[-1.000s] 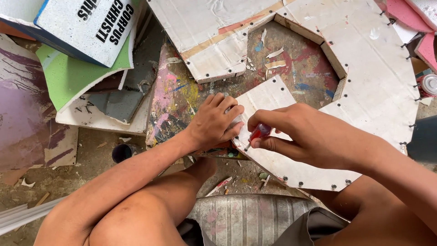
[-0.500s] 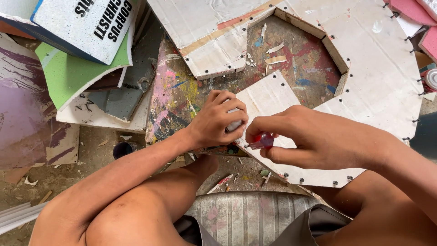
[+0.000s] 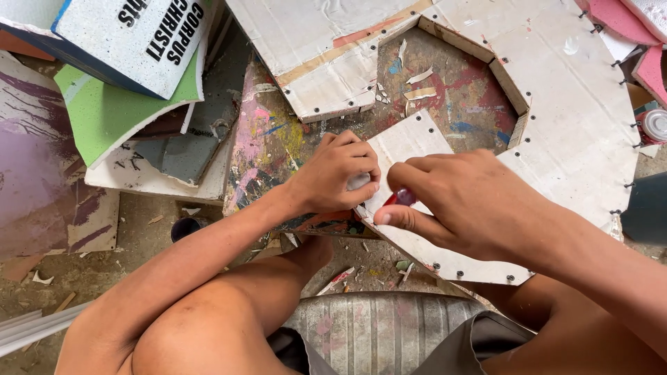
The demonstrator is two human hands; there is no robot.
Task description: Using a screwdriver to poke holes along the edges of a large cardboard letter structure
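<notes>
A large white foam-board shape [image 3: 577, 118] studded with dark pins along its edges lies on a paint-stained board [image 3: 445, 90]. My left hand [image 3: 340, 173] is curled with its fingers closed on a small pale piece at the edge of the white panel's pointed corner [image 3: 406, 142]. My right hand [image 3: 458, 201] pinches a small red object [image 3: 401, 198] between thumb and fingers, right beside my left hand's fingertips, over the same corner. What the red object is cannot be made out.
Stacked foam boards, green [image 3: 104, 118], grey [image 3: 180, 156] and a white one with a blue edge [image 3: 132, 35], lie at the left. Pink foam pieces [image 3: 618, 21] and a round can [image 3: 654, 125] are at the right edge. My knees and a ribbed seat [image 3: 375, 333] fill the bottom.
My left hand has closed its fingers and moved onto the panel corner. My right hand has shifted slightly left with the red object, meeting the left fingertips.
</notes>
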